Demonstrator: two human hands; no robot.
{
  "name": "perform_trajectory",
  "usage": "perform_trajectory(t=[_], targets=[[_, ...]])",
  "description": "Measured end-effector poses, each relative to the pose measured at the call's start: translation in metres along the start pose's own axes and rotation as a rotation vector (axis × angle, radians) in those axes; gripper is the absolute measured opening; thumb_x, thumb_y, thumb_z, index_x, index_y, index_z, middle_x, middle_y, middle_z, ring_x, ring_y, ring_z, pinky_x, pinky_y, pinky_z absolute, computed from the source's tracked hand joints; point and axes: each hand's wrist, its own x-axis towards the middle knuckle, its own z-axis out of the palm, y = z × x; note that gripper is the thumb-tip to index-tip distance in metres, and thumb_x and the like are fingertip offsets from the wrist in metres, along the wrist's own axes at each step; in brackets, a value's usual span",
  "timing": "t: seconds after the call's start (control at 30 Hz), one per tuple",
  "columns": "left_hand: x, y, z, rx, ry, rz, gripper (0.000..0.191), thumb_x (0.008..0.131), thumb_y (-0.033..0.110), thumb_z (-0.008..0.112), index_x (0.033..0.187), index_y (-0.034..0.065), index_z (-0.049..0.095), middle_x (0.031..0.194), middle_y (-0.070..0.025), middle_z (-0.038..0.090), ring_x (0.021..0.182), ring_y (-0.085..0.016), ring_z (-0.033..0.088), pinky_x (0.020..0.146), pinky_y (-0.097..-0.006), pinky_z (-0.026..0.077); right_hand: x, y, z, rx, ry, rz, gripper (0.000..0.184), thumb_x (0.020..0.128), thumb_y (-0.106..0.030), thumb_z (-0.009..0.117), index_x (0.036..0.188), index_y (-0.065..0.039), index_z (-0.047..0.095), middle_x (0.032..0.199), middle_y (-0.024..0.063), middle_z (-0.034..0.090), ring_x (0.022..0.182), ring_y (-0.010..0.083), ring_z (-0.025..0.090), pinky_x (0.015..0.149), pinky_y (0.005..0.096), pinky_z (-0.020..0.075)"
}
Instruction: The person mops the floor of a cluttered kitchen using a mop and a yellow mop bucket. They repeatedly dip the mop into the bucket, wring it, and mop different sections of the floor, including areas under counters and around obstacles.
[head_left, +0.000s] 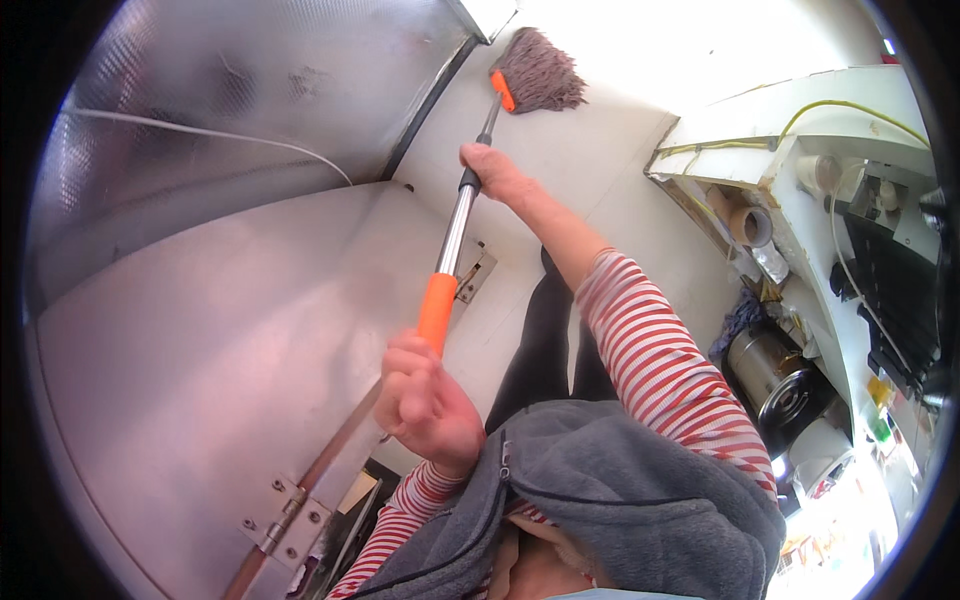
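Note:
A mop handle of bright metal (455, 232) with an orange grip (437, 313) runs from low centre up to the top of the view. My left hand (429, 397) is closed around the lower end of the orange grip. Farther up, my right hand (495, 171) holds the handle at its dark collar. Beyond it, the brownish-grey mop head (538, 71), joined by an orange clamp (502, 90), lies fanned out on the pale floor beside the base of a metal-faced unit.
A large pale hinged panel (187, 315) fills the left, below a shiny metal surface (285, 67) with a white cable. At right, a white shelf unit (795, 195) carries a yellow-green cable and holds cardboard tubes (750, 226); a metal pot (772, 375) and a cloth (739, 322) lie beneath.

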Motion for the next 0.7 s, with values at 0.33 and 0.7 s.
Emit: perform_trajectory(t=[0.33,0.7], targets=[[-0.120,0.046,-0.089,0.352,-0.243,0.375,0.035,0.088,0.006,0.059,0.060,0.0037,0.038,0.058,-0.0057,0.049,0.054,-0.019,0.049,0.055,-0.0331,0.044,-0.143,-0.007,0.085,-0.448,-0.516,-0.365,0.011,0.074,-0.013,0.067,0.080,-0.007,0.060,0.077,0.0139,0.064,0.078,0.0315,0.066,0.068,0.0419,0.0526],[-0.304,0.114,-0.174,0.605,0.130,0.058,0.023,0.087,-0.003,0.054,0.068,0.0011,0.043,0.065,-0.0080,0.051,0.060,-0.017,0.050,0.060,-0.0319,0.050,-0.357,-0.022,0.079,-0.557,-0.928,-0.304,0.026,0.064,-0.015,0.079,0.088,-0.016,0.069,0.088,0.0053,0.069,0.096,0.0277,0.066,0.088,0.0431,0.0453]])
